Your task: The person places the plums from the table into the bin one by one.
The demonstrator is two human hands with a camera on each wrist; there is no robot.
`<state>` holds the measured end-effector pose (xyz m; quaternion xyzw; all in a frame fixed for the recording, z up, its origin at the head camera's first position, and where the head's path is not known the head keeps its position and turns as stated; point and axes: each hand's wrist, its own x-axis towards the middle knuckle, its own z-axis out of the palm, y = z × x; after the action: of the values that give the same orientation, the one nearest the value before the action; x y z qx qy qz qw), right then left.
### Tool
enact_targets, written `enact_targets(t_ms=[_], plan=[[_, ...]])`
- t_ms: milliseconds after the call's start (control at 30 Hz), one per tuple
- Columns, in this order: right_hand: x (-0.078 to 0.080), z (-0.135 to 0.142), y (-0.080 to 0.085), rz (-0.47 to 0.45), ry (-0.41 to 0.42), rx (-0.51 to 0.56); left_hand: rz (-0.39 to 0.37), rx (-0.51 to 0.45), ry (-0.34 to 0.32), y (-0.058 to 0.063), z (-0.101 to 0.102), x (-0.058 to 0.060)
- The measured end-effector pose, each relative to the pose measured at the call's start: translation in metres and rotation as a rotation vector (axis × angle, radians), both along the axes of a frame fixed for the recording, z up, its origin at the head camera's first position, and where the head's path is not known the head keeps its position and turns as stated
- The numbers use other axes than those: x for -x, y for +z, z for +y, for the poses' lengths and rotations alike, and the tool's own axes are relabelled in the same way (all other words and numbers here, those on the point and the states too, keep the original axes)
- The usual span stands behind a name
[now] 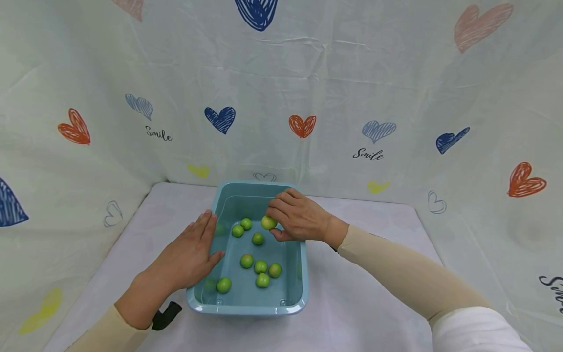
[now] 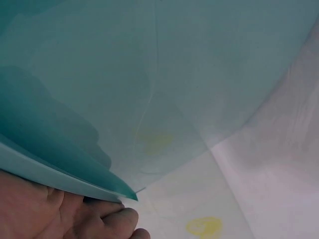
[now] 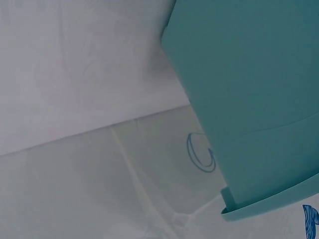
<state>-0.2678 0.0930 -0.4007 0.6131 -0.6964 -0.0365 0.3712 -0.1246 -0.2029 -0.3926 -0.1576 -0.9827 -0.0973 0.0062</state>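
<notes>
A light-blue plastic basin holds several small round green limes spread over its floor. Inside the far right part of the basin, my right hand pinches one yellowish-green lime between thumb and fingers, above the floor. My left hand rests on the basin's left rim with straight fingers and the thumb reaching over the inner side. In the left wrist view, the fingers lie just below the rim. Only the basin's outer wall shows in the right wrist view; the right hand is out of sight there.
The basin stands on a table with a pale cloth. Behind and on both sides hangs a white curtain printed with hearts and the word "Smile". A black strap shows at the left wrist.
</notes>
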Motion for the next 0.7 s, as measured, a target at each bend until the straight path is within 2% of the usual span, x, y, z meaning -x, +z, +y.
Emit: enact_targets(t_ms=[533, 700], plan=[[0.0013, 0.0016, -0.0016, 0.000, -0.005, 0.003, 0.018, 0.002, -0.009, 0.0010, 0.0003, -0.0016], [0.0016, 0.0015, -0.0013, 0.001, -0.010, 0.000, 0.002, 0.008, -0.001, 0.0016, 0.0002, -0.0007]])
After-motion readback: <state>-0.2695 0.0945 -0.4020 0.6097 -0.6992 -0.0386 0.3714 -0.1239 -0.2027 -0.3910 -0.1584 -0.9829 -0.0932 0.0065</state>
